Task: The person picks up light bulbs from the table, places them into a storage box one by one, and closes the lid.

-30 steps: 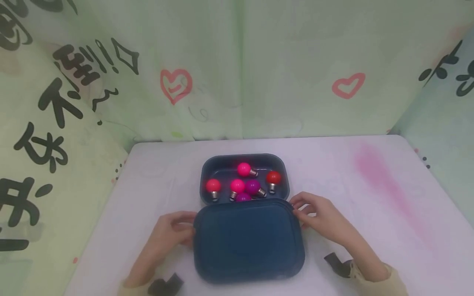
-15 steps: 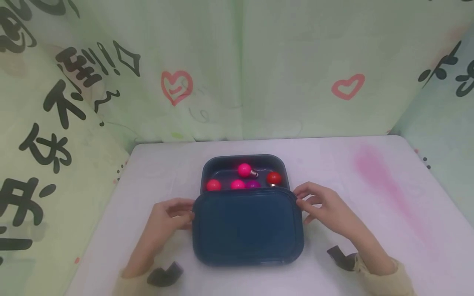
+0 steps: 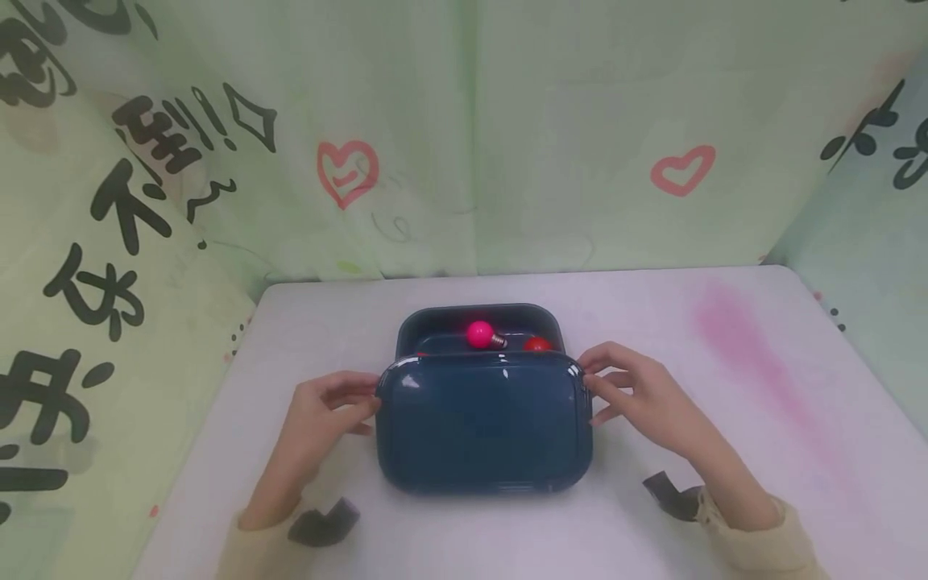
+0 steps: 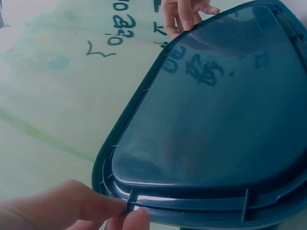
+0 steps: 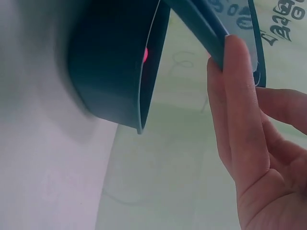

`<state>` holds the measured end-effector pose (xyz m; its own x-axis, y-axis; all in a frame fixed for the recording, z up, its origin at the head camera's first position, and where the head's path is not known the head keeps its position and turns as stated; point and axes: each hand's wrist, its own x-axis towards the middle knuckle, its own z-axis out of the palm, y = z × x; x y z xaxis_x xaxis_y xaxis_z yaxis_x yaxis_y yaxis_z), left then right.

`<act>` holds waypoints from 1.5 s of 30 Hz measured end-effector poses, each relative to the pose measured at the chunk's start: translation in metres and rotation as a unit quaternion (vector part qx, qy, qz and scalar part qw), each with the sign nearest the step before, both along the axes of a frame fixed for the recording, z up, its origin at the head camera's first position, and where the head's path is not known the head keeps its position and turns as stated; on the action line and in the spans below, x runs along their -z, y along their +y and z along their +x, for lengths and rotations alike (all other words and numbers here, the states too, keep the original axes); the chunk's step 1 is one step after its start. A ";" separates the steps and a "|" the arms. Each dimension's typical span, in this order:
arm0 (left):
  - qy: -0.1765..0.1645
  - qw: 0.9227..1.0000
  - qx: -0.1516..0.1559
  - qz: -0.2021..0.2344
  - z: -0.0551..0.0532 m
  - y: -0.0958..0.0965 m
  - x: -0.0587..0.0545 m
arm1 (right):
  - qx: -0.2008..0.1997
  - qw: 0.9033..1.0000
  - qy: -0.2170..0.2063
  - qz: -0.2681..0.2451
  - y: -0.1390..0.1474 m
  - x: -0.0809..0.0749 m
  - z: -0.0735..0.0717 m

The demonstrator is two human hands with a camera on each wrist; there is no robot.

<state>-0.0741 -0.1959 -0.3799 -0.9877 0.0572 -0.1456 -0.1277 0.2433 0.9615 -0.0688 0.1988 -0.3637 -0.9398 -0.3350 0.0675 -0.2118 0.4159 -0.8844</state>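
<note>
A dark blue lid (image 3: 484,423) is held in the air between both hands, over the near part of a dark blue box (image 3: 435,324). My left hand (image 3: 324,427) pinches the lid's left edge, as the left wrist view also shows. At the opposite edge, my right hand (image 3: 641,399) grips the lid between thumb and fingers. Inside the box lie a pink light bulb (image 3: 480,334) and a red light bulb (image 3: 538,344), the red one partly covered by the lid. In the right wrist view the lid (image 5: 201,28) is apart from the box wall (image 5: 108,72).
The box stands on a white table (image 3: 652,322) with a pink stain (image 3: 747,354) on the right. A green curtain (image 3: 551,161) with drawn hearts closes off the back, and printed cloth hangs at both sides.
Both hands have carried the lid forward, away from the body, over the box. Its front bulbs, visible earlier, are now covered. The box has hardly moved.
</note>
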 end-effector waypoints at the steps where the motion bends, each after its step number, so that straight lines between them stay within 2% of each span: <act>1: 0.000 1.000 -0.002 0.007 0.000 0.000 -0.001 | -0.004 1.000 0.004 -0.006 0.000 -0.001 -0.001; 11: 0.012 0.998 -0.029 0.055 -0.004 0.006 -0.006 | -0.002 0.999 0.035 -0.015 0.000 -0.007 -0.010; 19: 0.040 0.997 -0.024 0.054 -0.009 0.008 -0.007 | 0.003 0.999 0.048 0.006 0.002 -0.010 -0.013; 24: 0.055 0.996 -0.024 0.067 -0.009 0.009 -0.010 | -0.006 0.998 0.068 -0.010 0.004 -0.012 -0.013; 35: 0.093 0.992 -0.009 0.086 -0.004 0.008 -0.023 | 0.001 0.992 0.108 -0.068 0.005 -0.014 -0.013; 45: 0.086 0.992 0.008 0.089 0.006 0.009 -0.036 | 0.012 0.991 0.112 -0.077 0.010 -0.023 -0.008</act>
<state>-0.0686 -0.1865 -0.3439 -0.9958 0.0829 0.0380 0.0437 0.0680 0.9967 -0.0763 0.2083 -0.3407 -0.9035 -0.2816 0.3231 -0.4006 0.2864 -0.8703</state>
